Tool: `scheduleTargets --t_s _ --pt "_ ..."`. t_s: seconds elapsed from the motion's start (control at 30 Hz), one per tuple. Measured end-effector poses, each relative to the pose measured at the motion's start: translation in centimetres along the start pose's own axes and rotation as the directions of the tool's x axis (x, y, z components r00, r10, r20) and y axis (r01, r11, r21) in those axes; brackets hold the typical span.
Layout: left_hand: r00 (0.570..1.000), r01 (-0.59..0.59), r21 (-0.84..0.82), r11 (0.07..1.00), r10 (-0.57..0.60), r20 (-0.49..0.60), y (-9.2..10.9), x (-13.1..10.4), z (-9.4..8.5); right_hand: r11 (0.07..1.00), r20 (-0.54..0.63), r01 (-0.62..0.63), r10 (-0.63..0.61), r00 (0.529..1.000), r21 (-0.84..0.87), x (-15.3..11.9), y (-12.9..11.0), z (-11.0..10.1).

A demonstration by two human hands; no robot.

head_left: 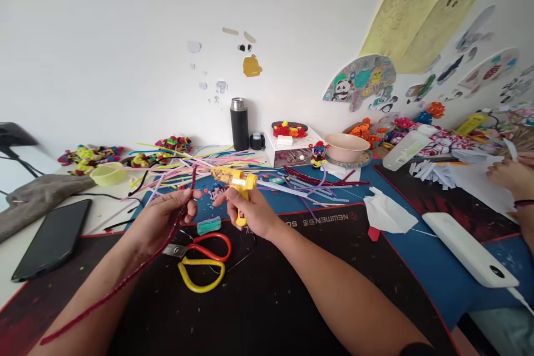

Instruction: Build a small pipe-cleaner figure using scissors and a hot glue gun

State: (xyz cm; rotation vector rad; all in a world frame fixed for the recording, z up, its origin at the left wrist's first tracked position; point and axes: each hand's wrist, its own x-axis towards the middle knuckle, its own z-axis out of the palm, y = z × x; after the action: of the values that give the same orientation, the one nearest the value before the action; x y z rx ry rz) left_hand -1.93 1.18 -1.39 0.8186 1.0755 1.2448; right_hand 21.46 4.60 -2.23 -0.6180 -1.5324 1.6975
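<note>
A dark red pipe cleaner [125,281] is pinched near its upper end in my left hand [169,211]; its long tail runs down along my forearm. My right hand [252,211] grips the handle of a yellow glue gun [233,178]. The gun's nozzle points left, close to the upright tip of the pipe cleaner; whether they touch I cannot tell. Below both hands, scissors [204,270] with one red and one yellow handle lie on the black mat [292,300]. A small turquoise fuzzy piece [208,226] rests just beyond the scissors.
Many coloured pipe cleaners [271,169] spread behind my hands. A phone [54,239] lies at left. At the back stand a black thermos [239,125], a white box [287,144] and a pink bowl [346,147]. Right are a white power bank [469,247] and another person's hand [507,175].
</note>
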Motion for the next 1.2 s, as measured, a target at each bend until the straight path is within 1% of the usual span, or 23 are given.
scheduleTargets --t_s 0.07,0.2,0.3,0.4,0.6,0.93,1.2 --pt "0.999 0.029 0.000 1.000 -0.029 0.038 -0.1 -0.1 0.3 1.000 -0.005 0.010 -0.010 1.000 -0.026 -0.2 -0.2 0.2" --pt "0.993 0.052 -0.021 0.998 -0.050 0.107 -0.2 -0.1 0.5 0.999 -0.036 -0.021 0.019 0.999 -0.050 -0.3 -0.1 0.4" --pt "0.989 0.056 -0.036 0.998 -0.050 0.137 -0.2 -0.1 0.4 0.998 -0.045 -0.035 0.033 0.998 -0.058 -0.3 0.1 0.6" --pt "0.987 0.059 -0.034 0.998 -0.053 0.153 -0.1 -0.2 0.4 0.993 -0.032 -0.043 0.039 0.999 -0.107 -0.3 0.2 0.7" --pt "0.987 0.049 -0.020 0.999 -0.045 0.153 -0.1 -0.4 0.6 0.989 -0.046 -0.060 0.054 0.997 -0.132 -0.4 0.2 0.7" --pt "0.992 0.054 -0.006 0.999 -0.053 0.112 0.0 -0.4 0.5 0.989 -0.050 -0.059 0.053 0.997 -0.135 -0.4 1.0 0.6" --pt "0.992 0.061 0.026 0.998 -0.063 0.113 0.0 -0.5 0.5 0.989 -0.074 -0.068 0.059 0.996 -0.132 -0.4 0.8 0.8"
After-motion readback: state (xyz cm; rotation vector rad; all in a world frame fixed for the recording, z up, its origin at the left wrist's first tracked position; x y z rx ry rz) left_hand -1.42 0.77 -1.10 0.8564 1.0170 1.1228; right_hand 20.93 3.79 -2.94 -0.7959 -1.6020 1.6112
